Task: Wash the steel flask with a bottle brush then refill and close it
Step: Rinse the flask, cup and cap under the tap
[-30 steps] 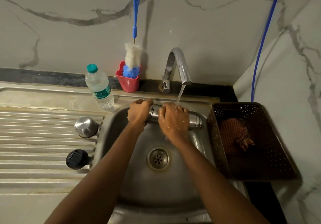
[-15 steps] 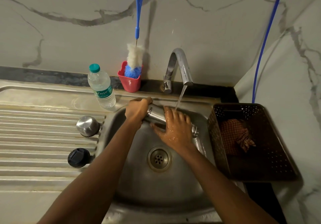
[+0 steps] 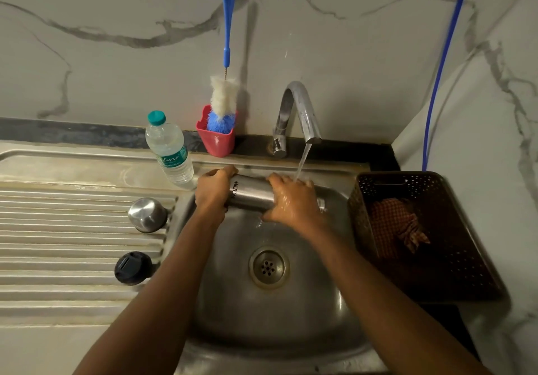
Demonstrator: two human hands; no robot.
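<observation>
Steel flask (image 3: 250, 195) sideways, gripped between both hands' fingers (image 3: 279, 182)

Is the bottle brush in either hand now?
No, the bottle brush stands in the red cup; the left hand and right hand grip the flask.

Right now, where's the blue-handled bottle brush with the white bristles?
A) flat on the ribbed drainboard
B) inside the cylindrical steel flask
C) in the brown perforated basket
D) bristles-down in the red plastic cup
D: the blue-handled bottle brush stands bristles-down in the red plastic cup, untouched, while the left hand and the right hand both grip the cylindrical steel flask.
</observation>
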